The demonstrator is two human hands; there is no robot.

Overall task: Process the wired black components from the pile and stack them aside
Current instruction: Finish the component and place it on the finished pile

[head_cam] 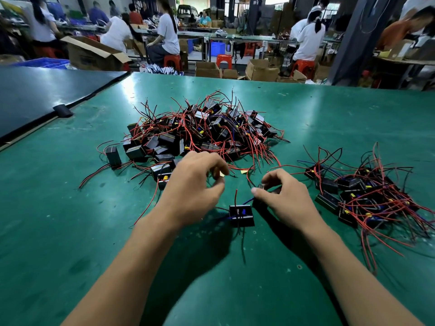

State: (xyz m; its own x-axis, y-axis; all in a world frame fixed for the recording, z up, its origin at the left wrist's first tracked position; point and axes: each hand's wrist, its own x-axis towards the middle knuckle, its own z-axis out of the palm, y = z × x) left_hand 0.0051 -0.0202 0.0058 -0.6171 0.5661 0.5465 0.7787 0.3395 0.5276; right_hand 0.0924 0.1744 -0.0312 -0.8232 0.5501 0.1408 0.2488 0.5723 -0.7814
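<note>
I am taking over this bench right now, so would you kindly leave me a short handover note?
Left hand: fingers curled by a small yellow scrap; grip unclear.
Right hand: pinches one black component.
Second component lies on the green table between the hands.
Done: tangled stack on the right.
To do: large pile ahead.

A green-matted worktable (341, 118) is shown. On it are heaped a large pile of wired black components (202, 132) at centre and a smaller stack (362, 196) to the right. A single component (241, 215) is set nearer, and a dark panel (35, 95) is laid at left.
</note>
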